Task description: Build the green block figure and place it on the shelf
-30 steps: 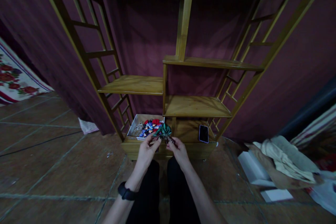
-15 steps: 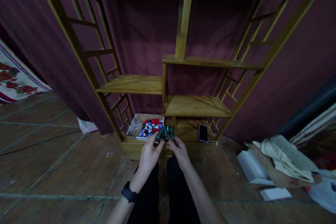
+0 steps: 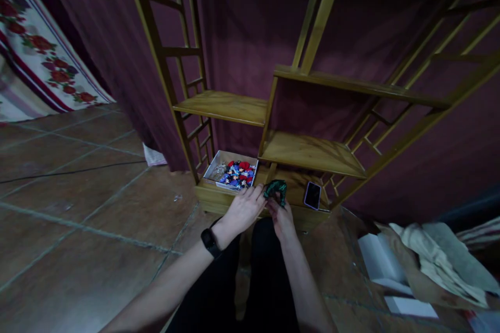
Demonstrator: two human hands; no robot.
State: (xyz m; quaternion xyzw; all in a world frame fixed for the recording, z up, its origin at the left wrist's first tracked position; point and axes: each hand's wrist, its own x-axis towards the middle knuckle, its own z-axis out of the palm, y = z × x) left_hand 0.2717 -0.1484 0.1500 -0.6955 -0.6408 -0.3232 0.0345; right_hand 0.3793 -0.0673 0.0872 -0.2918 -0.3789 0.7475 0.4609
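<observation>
A small dark green figure is pinched between both of my hands, just above the bottom board of a wooden shelf unit. My left hand, with a black watch on the wrist, closes on its left side. My right hand grips it from below and the right. Just left of my hands sits a white box filled with several small red and blue figures.
A phone lies on the bottom board, right of my hands. White boxes and crumpled beige cloth lie on the tiled floor at right. A dark maroon curtain hangs behind the shelves. A floral cloth is at far left.
My view has swung, so the shelf sits further right and tilted. Both hands stayed closed on the green figure and lowered slightly towards the bottom board.
</observation>
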